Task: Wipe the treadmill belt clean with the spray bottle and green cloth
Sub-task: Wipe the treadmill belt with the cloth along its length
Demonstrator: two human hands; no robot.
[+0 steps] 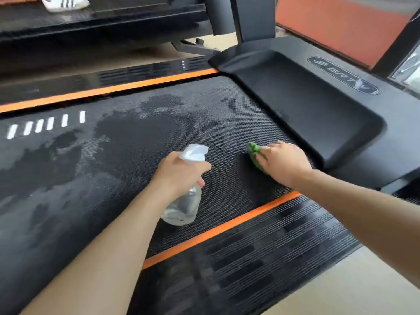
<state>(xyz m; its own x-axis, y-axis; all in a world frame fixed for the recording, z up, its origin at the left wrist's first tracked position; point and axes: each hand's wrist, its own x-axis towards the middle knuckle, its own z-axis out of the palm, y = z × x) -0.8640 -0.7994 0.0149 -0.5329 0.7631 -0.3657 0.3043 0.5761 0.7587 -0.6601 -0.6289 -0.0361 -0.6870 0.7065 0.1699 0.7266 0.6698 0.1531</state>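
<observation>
Treadmill belt [136, 155]: black mesh, dark wet patches over its middle and far part, 6 white dashes near the far orange strip [109, 89].
Left hand [179, 173] grasps the neck of the clear spray bottle [184, 205], held above the belt's near half (white nozzle aimed along the belt).
Right hand [284, 162] lies fingers spread on the green cloth [255, 155], pressing it to the belt just beside the black motor cover [306, 105].
Near orange strip [216, 230] borders the belt
</observation>
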